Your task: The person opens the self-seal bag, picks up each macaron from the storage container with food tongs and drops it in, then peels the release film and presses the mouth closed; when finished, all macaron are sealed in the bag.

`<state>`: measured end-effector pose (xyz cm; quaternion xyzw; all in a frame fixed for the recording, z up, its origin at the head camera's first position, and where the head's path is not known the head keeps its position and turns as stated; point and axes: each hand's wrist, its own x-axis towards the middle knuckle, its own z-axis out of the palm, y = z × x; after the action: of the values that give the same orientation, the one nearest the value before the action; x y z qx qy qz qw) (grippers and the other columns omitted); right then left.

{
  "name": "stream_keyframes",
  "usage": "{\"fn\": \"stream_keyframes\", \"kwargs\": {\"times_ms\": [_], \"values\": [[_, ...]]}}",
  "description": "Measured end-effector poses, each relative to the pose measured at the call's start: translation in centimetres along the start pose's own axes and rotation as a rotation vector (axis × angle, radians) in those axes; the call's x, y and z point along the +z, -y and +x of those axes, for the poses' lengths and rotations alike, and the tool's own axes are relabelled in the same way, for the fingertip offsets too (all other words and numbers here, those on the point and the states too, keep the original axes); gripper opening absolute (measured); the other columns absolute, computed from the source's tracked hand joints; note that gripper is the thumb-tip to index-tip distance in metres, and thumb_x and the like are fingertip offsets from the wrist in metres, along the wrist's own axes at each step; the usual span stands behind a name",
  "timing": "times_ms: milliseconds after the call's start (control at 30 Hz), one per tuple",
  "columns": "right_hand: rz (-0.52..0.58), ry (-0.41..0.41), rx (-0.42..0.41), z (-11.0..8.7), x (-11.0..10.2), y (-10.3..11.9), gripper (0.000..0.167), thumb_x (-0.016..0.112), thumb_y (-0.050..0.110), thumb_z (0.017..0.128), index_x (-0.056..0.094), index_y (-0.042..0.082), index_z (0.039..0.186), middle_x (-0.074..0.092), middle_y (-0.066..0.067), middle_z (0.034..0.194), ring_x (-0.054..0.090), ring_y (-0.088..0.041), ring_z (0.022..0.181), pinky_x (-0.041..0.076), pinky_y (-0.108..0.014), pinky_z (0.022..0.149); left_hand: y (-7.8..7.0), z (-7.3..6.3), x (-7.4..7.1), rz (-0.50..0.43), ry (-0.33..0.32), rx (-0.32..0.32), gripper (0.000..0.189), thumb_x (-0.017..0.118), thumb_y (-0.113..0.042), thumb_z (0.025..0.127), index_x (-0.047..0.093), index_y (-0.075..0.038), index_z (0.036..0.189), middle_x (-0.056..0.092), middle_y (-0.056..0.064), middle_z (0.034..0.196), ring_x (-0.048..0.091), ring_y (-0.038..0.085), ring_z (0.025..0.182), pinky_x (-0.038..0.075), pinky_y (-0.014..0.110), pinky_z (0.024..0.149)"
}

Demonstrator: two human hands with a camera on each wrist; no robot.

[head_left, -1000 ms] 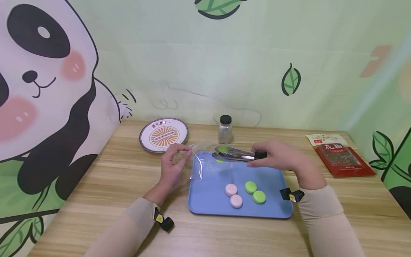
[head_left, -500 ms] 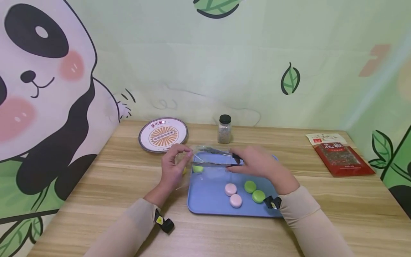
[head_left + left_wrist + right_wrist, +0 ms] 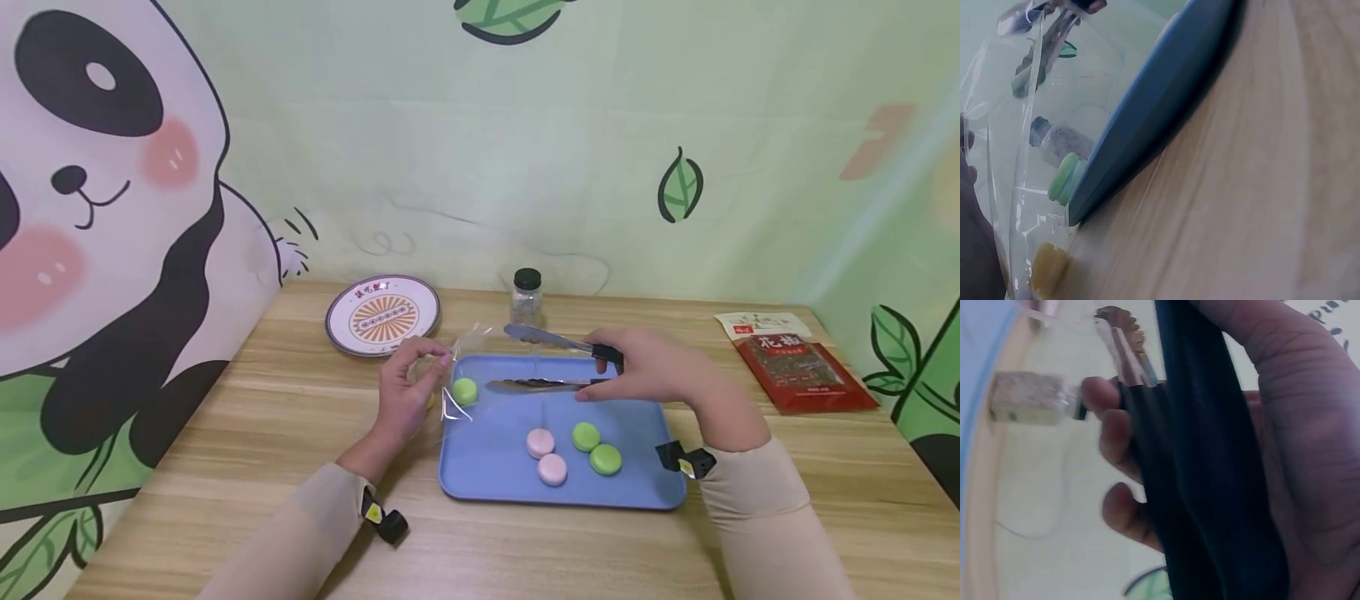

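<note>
The left hand (image 3: 408, 387) pinches a clear bag (image 3: 456, 408) by its edge at the tray's rear left corner. The film looks thin, limp and slippery, so it is probably best pinched at the rim. A green macaron (image 3: 464, 392) lies by that corner; I cannot tell whether it is inside the bag. It looks light and crumbly: a gentle squeeze around its sides should suit it. The right hand (image 3: 652, 367) grips black-handled tongs (image 3: 555, 338), arms spread and tips apart, over the blue tray (image 3: 487, 475); the metal looks stiff and springy. On the worktop (image 3: 292, 400), near the rear right corner, a red packet (image 3: 806, 373) reads 花椒 in large white characters. The plate (image 3: 382, 315) by the rear edge carries red characters too small to read surely.
</note>
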<state>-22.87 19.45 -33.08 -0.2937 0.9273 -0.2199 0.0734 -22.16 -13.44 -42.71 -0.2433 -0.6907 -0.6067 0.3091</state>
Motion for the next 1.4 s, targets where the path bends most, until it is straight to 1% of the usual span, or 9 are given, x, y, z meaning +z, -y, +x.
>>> {"fn": "stream_keyframes", "kwargs": {"times_ms": [100, 300, 467, 567, 700, 800, 867, 1000, 1400], "values": [[0.032, -0.014, 0.001, -1.2, -1.0, 0.1, 0.053, 0.085, 0.038, 0.079, 0.059, 0.010, 0.116, 0.060, 0.001, 0.087, 0.054, -0.016, 0.072, 0.046, -0.031, 0.062, -0.1, -0.1, 0.0, 0.004, 0.007, -0.006, 0.007, 0.068, 0.014, 0.086, 0.067, 0.009, 0.091, 0.068, 0.022, 0.090, 0.061, 0.027, 0.092, 0.045, 0.029, 0.093], [0.065, -0.041, 0.000, -3.5, -2.0, -0.2, 0.065, 0.078, 0.015, 0.079, 0.043, 0.013, 0.134, 0.055, -0.001, 0.087, 0.051, -0.017, 0.064, 0.044, -0.029, 0.056, -0.3, -0.1, 0.0, 0.020, 0.019, -0.015, 0.006, 0.068, 0.013, 0.086, 0.066, 0.009, 0.090, 0.068, 0.022, 0.090, 0.060, 0.031, 0.090, 0.044, 0.028, 0.092], [-0.015, -0.069, -0.014, -4.8, -1.3, -1.5, 0.056, 0.074, 0.017, 0.081, 0.050, 0.013, 0.131, 0.051, 0.004, 0.074, 0.045, -0.010, 0.057, 0.039, -0.026, 0.052, -0.2, -0.1, 0.0, 0.044, 0.024, -0.007, 0.007, 0.069, 0.013, 0.085, 0.067, 0.009, 0.089, 0.068, 0.022, 0.089, 0.060, 0.029, 0.090, 0.045, 0.027, 0.090], [-0.044, -0.038, 0.035, -5.3, -0.7, -2.5, 0.056, 0.077, 0.031, 0.083, 0.053, 0.010, 0.129, 0.050, 0.005, 0.069, 0.044, -0.009, 0.058, 0.038, -0.027, 0.052, -0.2, -0.1, 0.1, 0.048, 0.028, -0.004, 0.007, 0.069, 0.014, 0.085, 0.067, 0.008, 0.089, 0.068, 0.022, 0.089, 0.060, 0.029, 0.090, 0.046, 0.027, 0.091], [-0.065, 0.061, 0.184, -6.0, -0.2, -3.5, 0.081, 0.078, 0.060, 0.078, 0.054, 0.004, 0.131, 0.064, -0.004, 0.090, 0.055, -0.017, 0.073, 0.046, -0.034, 0.063, -0.1, -0.1, 0.1, 0.043, 0.033, -0.010, 0.007, 0.069, 0.013, 0.085, 0.067, 0.008, 0.090, 0.068, 0.021, 0.089, 0.060, 0.029, 0.089, 0.046, 0.028, 0.091], [-0.075, 0.171, 0.290, -6.2, 0.0, -4.0, 0.092, 0.078, 0.063, 0.075, 0.053, -0.003, 0.135, 0.066, -0.015, 0.113, 0.060, -0.028, 0.095, 0.052, -0.047, 0.079, -0.1, -0.1, 0.0, 0.041, 0.032, -0.020, 0.007, 0.069, 0.013, 0.085, 0.068, 0.008, 0.090, 0.068, 0.020, 0.089, 0.059, 0.027, 0.090, 0.045, 0.028, 0.092], [-0.074, 0.235, 0.331, -6.2, 0.3, -4.2, 0.094, 0.080, 0.060, 0.075, 0.053, -0.007, 0.135, 0.064, -0.019, 0.119, 0.059, -0.035, 0.106, 0.050, -0.055, 0.087, -0.1, -0.1, 0.0, 0.042, 0.032, -0.025, 0.007, 0.069, 0.013, 0.085, 0.068, 0.008, 0.090, 0.068, 0.020, 0.089, 0.059, 0.025, 0.090, 0.045, 0.028, 0.092], [-0.066, 0.292, 0.343, -6.1, 0.9, -3.9, 0.102, 0.083, 0.055, 0.072, 0.048, -0.011, 0.140, 0.062, -0.021, 0.125, 0.057, -0.037, 0.113, 0.045, -0.059, 0.096, -0.1, -0.1, -0.1, 0.047, 0.028, -0.021, 0.006, 0.070, 0.012, 0.085, 0.068, 0.008, 0.089, 0.068, 0.021, 0.090, 0.060, 0.024, 0.092, 0.045, 0.027, 0.093], [-0.068, 0.302, 0.335, -5.8, 1.7, -2.6, 0.105, 0.088, 0.045, 0.066, 0.042, -0.013, 0.142, 0.056, -0.026, 0.134, 0.055, -0.036, 0.118, 0.043, -0.059, 0.101, 0.1, -0.2, 0.0, 0.040, 0.024, -0.021, 0.006, 0.070, 0.013, 0.085, 0.068, 0.008, 0.089, 0.068, 0.021, 0.090, 0.060, 0.023, 0.092, 0.046, 0.028, 0.093]]}}
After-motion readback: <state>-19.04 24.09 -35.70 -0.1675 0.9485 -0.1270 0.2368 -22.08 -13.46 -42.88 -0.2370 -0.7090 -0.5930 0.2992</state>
